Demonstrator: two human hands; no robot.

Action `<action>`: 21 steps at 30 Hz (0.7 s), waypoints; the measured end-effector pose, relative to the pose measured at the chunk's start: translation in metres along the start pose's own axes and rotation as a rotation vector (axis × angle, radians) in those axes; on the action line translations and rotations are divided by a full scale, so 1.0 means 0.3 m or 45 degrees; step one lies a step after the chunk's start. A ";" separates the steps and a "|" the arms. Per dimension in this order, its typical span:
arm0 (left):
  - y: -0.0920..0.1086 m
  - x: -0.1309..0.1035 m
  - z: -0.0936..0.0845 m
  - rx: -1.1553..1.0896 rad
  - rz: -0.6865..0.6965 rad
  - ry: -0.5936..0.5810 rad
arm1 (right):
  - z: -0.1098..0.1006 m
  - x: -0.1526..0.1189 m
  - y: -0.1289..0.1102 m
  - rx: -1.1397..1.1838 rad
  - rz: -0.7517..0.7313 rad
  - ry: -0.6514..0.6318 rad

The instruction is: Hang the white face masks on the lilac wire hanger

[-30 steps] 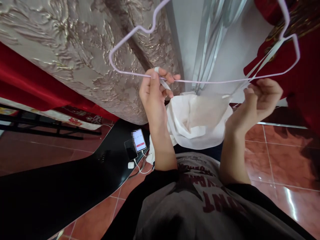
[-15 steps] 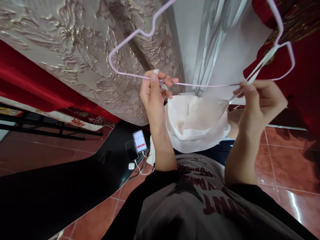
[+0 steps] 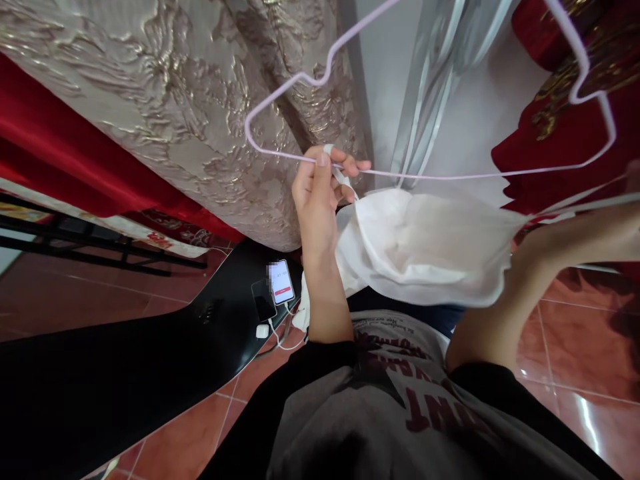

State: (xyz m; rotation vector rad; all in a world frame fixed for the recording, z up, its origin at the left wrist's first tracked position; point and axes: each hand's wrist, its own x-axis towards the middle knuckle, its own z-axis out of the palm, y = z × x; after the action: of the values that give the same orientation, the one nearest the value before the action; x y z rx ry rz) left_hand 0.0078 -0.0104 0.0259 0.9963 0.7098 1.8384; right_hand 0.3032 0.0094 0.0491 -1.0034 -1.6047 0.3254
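Observation:
My left hand (image 3: 323, 180) pinches the lower bar of a lilac hanger (image 3: 450, 177), near the hanger's left corner. A white strap passes between its fingers down to a white cloth garment (image 3: 430, 233), which hangs below the bar over my lap. At the right edge of the view my right hand (image 3: 627, 233) is mostly cut off, its fingers hidden. White straps stretch from the garment's right corner toward that hand. The right end of the hanger bar has nothing around it.
Patterned beige fabric (image 3: 165, 100) hangs at the left, red fabric (image 3: 560, 127) at the right. Two phones, one lit (image 3: 283, 281), and a small white case (image 3: 262, 331) lie on a black surface (image 3: 125, 373). A black metal rack (image 3: 90, 243) stands at far left.
My right hand has moved off the hanger, right to the view's edge, pulling the straps and stretching the garment rightward. The straps have left the hanger's right end. The hanger and left hand shifted slightly right.

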 end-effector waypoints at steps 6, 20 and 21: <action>0.023 -0.026 0.023 0.054 -0.094 -0.014 | 0.196 -0.094 -0.110 -0.133 -0.082 -0.131; 0.030 0.106 -0.245 0.324 0.741 0.253 | 0.175 -0.162 -0.099 -0.133 -0.022 0.006; 0.054 0.117 -0.231 0.324 0.704 0.146 | 0.177 -0.163 -0.100 -0.140 -0.032 0.010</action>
State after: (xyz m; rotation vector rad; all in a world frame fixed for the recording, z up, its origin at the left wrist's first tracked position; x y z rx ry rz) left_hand -0.0682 0.0098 0.0154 1.3607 0.8063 2.3361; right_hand 0.2413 -0.0289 0.0209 -1.0655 -1.6410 0.2177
